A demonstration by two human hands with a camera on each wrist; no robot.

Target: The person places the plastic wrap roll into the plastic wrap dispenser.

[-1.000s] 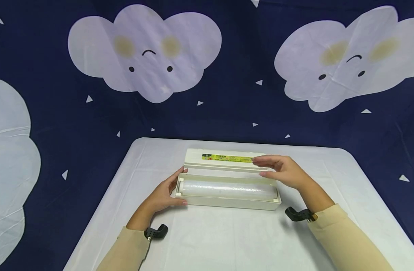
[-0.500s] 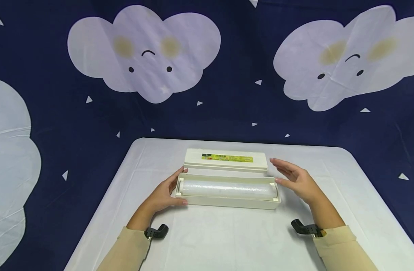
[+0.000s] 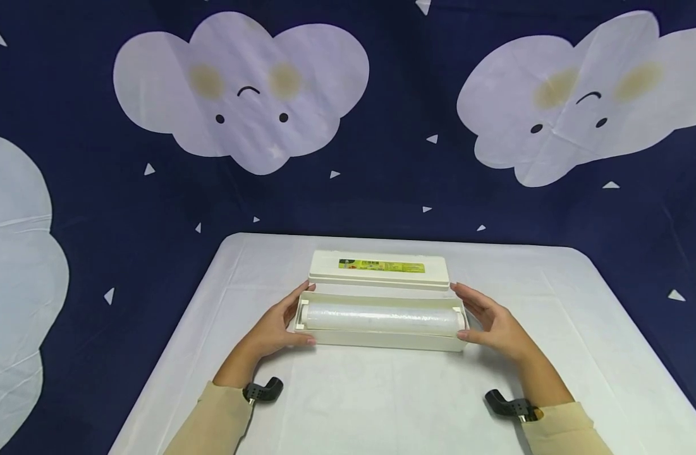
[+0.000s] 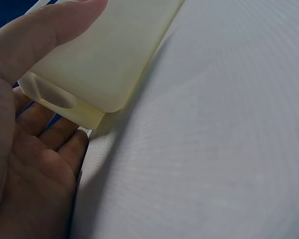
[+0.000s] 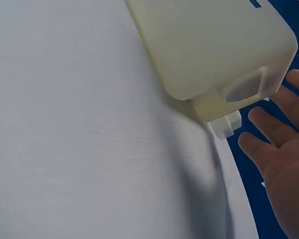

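A long cream-coloured cling film box [image 3: 382, 340] lies lidless across the white table, a roll of cling film [image 3: 382, 318] inside it. My left hand [image 3: 275, 327] holds the box's left end, thumb along the front wall and fingers round behind; the left wrist view has the thumb [image 4: 65, 25] against the plastic wall. At the other end, my right hand [image 3: 498, 323] spans the corner with its thumb at the front edge and its fingers loosely bent. In the right wrist view those fingers [image 5: 271, 127] stand apart from the box end, which has an oval opening.
Just behind the box lies its cream lid [image 3: 325, 265], bearing a yellow-green label [image 3: 382, 266]. The white-covered table [image 3: 393, 404] ends at a dark blue cloth [image 3: 404, 189] printed with clouds and triangles.
My right hand has left the lid, moved right and then down toward me to the box's right end. The left hand stays at the left end.
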